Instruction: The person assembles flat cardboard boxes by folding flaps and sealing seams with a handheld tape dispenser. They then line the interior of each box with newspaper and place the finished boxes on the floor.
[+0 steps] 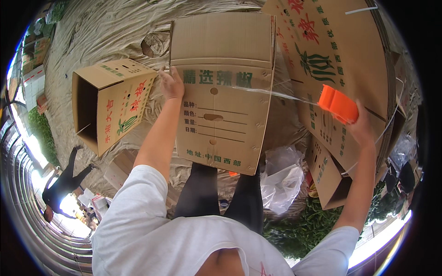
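Note:
A tan cardboard box [221, 106] with green print stands upright in front of my legs. At its upper left edge is my left hand [172, 85], gripping that side with fingers on both faces of the edge. Out to the right, my right hand [361, 125] is closed round an orange tape dispenser [338, 105]. A strip of clear tape [294, 96] runs taut from the dispenser to the front face of the box, across the large green lettering. Part of my right hand's fingers is hidden behind the dispenser.
An open cardboard box [115, 99] lies on its side at the left. Large flattened cartons [340, 50] lean at the right. Crumpled plastic film [282, 177] and green produce [299, 227] lie near my legs. Another person [64, 184] stands far left on the sheeted ground.

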Tool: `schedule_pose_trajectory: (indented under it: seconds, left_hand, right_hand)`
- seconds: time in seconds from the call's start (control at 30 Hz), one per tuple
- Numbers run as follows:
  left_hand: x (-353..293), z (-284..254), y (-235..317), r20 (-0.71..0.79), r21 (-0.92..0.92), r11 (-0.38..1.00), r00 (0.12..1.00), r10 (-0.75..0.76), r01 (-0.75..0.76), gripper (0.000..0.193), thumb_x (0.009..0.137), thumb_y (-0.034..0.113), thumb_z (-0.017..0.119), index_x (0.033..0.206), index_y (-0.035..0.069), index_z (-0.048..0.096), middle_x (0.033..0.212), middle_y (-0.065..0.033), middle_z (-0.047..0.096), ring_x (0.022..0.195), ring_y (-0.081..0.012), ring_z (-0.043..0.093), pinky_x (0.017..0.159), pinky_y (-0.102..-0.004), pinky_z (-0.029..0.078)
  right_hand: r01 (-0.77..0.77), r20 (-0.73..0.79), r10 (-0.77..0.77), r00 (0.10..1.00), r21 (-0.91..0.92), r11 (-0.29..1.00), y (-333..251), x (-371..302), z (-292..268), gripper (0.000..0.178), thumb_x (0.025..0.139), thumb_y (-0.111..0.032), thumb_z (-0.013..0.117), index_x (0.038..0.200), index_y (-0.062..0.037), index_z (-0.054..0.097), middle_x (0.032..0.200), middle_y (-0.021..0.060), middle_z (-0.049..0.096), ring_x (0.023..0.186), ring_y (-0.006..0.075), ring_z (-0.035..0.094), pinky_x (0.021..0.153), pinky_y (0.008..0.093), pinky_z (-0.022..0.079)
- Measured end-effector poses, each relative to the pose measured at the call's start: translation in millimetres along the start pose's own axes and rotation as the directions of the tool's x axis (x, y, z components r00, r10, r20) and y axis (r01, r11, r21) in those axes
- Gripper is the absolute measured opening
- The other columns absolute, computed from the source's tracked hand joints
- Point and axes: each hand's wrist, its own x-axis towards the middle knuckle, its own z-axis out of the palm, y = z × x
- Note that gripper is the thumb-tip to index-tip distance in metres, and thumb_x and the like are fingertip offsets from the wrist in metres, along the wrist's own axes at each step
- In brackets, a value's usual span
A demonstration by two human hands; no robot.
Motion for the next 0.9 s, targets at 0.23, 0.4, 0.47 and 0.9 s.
schedule_pose_trajectory:
  seconds: [0.23, 0.4, 0.47, 0.9]
  left_hand:
    - [-3.3, -8.1, 11.4, 0.039, -0.046, 0.997, 0.997, -0.062, 0.064, 0.056, 0.093, 0.047, 0.035, 0.127, 0.002, 0.035, 0.111, -0.0265, 0.056, 0.101, -0.0419, 0.054, 0.086, -0.0453, 0.040]
    - [-5.2, 1.7, 8.3, -0.007, -0.045, 0.998, 0.999, -0.035, 0.035, 0.057, 0.093, 0.048, 0.033, 0.128, 0.003, 0.034, 0.112, -0.0244, 0.056, 0.101, -0.0410, 0.054, 0.085, -0.0451, 0.040]
    - [-3.7, 5.8, 1.6, -0.042, -0.043, 0.999, 0.999, -0.011, 0.010, 0.056, 0.093, 0.047, 0.035, 0.128, 0.004, 0.034, 0.112, -0.0245, 0.056, 0.101, -0.0409, 0.054, 0.085, -0.0447, 0.040]
    - [-13.8, 4.2, 22.9, 0.013, 0.042, 0.997, 0.998, 0.059, -0.060, 0.053, 0.092, 0.042, 0.040, 0.128, 0.005, 0.031, 0.111, -0.0236, 0.057, 0.097, -0.0421, 0.055, 0.082, -0.0451, 0.042]
  right_hand:
    - [0.171, -0.055, -0.167, 0.984, 0.094, 0.981, -70.8, -8.1, -86.7, 0.039, 0.066, -0.004, 0.062, 0.102, 0.0040, 0.049, 0.083, 0.0198, 0.058, 0.078, 0.0331, 0.059, 0.073, 0.0313, 0.045]
    - [0.104, -0.016, -0.105, 0.994, -0.050, 0.993, -41.9, 21.3, -48.2, 0.024, 0.071, -0.002, 0.061, 0.090, 0.0005, 0.047, 0.081, 0.0203, 0.056, 0.077, 0.0396, 0.055, 0.067, 0.0382, 0.044]
    - [0.084, 0.020, -0.083, 0.996, -0.059, 0.995, -25.4, 31.9, -21.7, 0.023, 0.071, -0.002, 0.062, 0.088, 0.0000, 0.047, 0.081, 0.0201, 0.055, 0.078, 0.0398, 0.055, 0.067, 0.0397, 0.044]
    - [0.194, 0.256, 0.172, 0.951, -0.930, 0.312, -106.5, 98.9, 230.7, 0.035, 0.076, -0.023, 0.069, 0.104, -0.0065, 0.055, 0.100, 0.0076, 0.059, 0.095, 0.0249, 0.058, 0.071, 0.0399, 0.048]
